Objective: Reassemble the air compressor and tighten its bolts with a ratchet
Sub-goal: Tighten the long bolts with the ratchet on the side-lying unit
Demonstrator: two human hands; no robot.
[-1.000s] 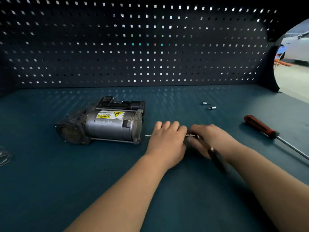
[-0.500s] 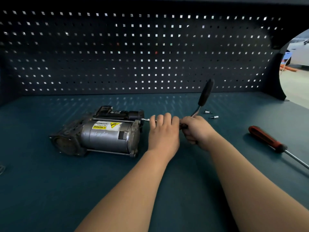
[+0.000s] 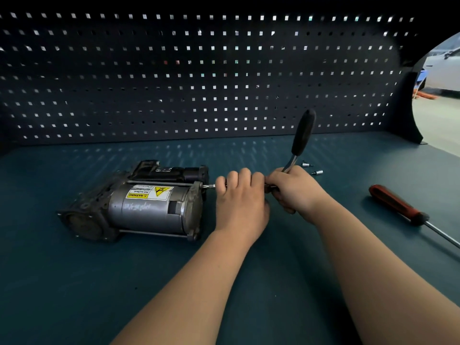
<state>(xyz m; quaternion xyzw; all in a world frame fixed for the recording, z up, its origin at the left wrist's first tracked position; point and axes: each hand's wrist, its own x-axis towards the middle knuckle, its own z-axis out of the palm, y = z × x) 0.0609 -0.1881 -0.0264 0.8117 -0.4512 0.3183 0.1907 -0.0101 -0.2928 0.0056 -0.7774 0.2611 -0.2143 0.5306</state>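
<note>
Looks reassembled: air compressor [image 3: 149, 205] on bench [image 3: 74, 282]. Gripping ratchet [image 3: 302, 135] just right of compressor with right hand [image 3: 293, 192], steadying its extension [image 3: 212, 186] on upper end bolt [image 3: 204, 187] with left hand [image 3: 240, 202]. Likely tightening underway; other bolts unconfirmed.

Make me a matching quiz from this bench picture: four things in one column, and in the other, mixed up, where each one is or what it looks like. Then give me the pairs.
Things
1. compressor
2. ratchet
3. screwdriver
4. bits

Descriptions
A. red handle, lying alone at the right
B. two small silvery pieces just beyond the right hand
C. yellow warning label, lying left of the left hand
D. black grip pointing up, gripped by the right hand

Pairs: 1-C, 2-D, 3-A, 4-B
</note>
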